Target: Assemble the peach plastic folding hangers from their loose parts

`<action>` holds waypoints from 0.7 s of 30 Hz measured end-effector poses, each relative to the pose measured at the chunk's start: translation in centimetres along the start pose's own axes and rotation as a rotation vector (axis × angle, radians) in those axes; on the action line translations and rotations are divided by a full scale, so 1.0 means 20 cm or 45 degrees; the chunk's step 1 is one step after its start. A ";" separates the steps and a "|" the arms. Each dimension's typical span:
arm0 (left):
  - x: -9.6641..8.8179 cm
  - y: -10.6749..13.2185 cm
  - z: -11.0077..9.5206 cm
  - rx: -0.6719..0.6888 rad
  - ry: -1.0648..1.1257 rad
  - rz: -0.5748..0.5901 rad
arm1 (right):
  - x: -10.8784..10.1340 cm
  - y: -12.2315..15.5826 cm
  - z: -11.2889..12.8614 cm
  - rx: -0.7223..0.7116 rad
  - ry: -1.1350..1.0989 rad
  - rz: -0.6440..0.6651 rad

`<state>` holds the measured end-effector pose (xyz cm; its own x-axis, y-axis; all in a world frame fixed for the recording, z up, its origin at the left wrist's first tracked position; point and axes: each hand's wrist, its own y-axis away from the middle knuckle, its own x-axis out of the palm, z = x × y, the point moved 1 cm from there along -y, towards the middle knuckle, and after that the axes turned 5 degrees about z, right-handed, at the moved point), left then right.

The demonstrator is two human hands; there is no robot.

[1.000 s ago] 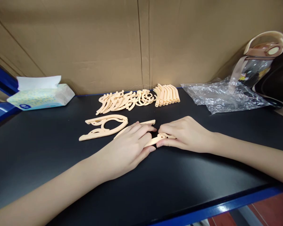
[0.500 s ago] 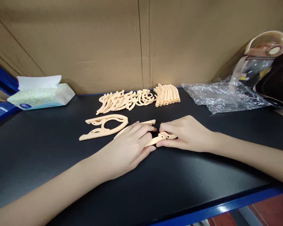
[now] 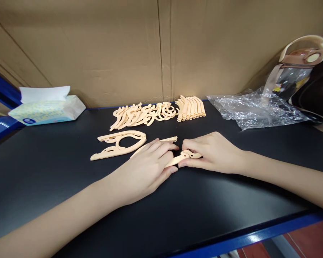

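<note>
A brown cardboard panel (image 3: 110, 46) stands along the far edge of the black table (image 3: 161, 218). Near the table's far right corner I record a crumpled clear plastic bag (image 3: 247, 109) and a bottle (image 3: 298, 57) with a carrying handle; near the far left corner, a tissue pack (image 3: 47, 111) with one sheet raised.

My left hand (image 3: 149, 161) is palm down between the near and far edges, its fingers bent and its thumb along the near side of a beige jointed piece (image 3: 174, 161), gripping it. My right hand (image 3: 218, 152), just beside it, pinches the right part of that piece, thumb on the near side, index finger curled beyond. The middle of the piece lies bare between my two sets of fingertips; its left end is hidden under my palm.

Toward the far edge lie a row of curved arms (image 3: 131, 116), a heap of hooks (image 3: 164, 111) and a row of tubes (image 3: 192, 108). A folded hanger (image 3: 134, 145) lies left of my left fingers. A beige strip (image 3: 170, 139) protrudes beyond them; whether it joins the jointed piece, I cannot tell.
</note>
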<state>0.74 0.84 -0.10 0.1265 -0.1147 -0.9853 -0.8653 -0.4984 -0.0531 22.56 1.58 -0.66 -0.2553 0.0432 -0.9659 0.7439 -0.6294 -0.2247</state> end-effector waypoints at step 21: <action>0.00 -0.01 0.00 0.003 -0.034 -0.019 | -0.01 -0.01 0.00 0.064 -0.082 0.120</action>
<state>0.91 0.93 -0.06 0.1265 -0.0845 -0.9884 -0.8647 -0.4977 -0.0681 22.46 1.61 -0.35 -0.2262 -0.0667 -0.9718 0.7351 -0.6663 -0.1253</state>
